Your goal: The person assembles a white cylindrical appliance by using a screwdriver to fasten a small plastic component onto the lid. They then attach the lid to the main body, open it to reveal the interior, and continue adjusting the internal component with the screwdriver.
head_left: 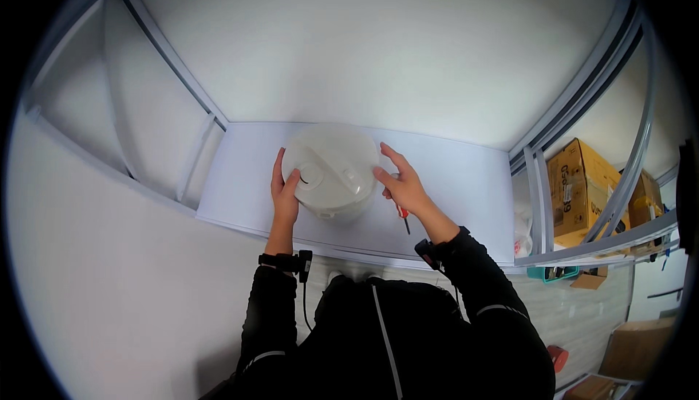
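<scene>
Currently, mid-frame pale container (338, 170) looks closed, work remaining unclear — left hand (285, 194) grips its side; right hand (409, 191) by red screwdriver (402, 211), hold unclear.

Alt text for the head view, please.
The left hand and right hand hold a pale lidded container by its sides at a white table. A red-handled screwdriver shows beside the right hand, held or lying unclear; cardboard boxes are at right.

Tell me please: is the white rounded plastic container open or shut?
The container looks shut: its ridged top spans it, with no gap visible.
</scene>
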The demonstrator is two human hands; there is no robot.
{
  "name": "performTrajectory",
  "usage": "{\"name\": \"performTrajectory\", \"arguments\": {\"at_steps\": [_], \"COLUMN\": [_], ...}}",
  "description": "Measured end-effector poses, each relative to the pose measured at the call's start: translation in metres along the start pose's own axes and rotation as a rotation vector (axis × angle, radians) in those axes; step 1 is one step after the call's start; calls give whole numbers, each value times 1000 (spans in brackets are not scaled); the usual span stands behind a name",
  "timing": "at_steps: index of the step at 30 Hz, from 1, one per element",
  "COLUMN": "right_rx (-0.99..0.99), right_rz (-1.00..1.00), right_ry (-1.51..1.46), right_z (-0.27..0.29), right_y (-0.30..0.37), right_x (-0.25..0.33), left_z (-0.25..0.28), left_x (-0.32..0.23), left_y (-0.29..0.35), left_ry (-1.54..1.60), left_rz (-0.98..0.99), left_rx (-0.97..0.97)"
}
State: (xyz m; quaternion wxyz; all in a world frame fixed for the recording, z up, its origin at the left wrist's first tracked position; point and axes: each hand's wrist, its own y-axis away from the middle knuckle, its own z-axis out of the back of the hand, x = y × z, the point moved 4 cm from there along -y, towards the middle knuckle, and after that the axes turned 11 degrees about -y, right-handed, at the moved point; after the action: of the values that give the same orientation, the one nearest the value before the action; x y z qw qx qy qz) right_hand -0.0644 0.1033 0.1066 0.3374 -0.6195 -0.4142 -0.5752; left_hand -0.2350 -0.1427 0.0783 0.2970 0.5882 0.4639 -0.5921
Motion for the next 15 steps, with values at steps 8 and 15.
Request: {"name": "performTrajectory", "arguments": {"at_steps": [8, 15], "right_rx": [24, 86], "right_rz": [-61, -15], "right_ry": [74, 64], "right_z": [-8, -9], "right_y": [-4, -7], "right_x": [5, -4], "left_z": [-6, -29], "left_x": [7, 1], "left_y": [39, 53], "left_ry": [-87, -323], "left_rz": [-4, -58], "left_rx": [-265, -190]}}
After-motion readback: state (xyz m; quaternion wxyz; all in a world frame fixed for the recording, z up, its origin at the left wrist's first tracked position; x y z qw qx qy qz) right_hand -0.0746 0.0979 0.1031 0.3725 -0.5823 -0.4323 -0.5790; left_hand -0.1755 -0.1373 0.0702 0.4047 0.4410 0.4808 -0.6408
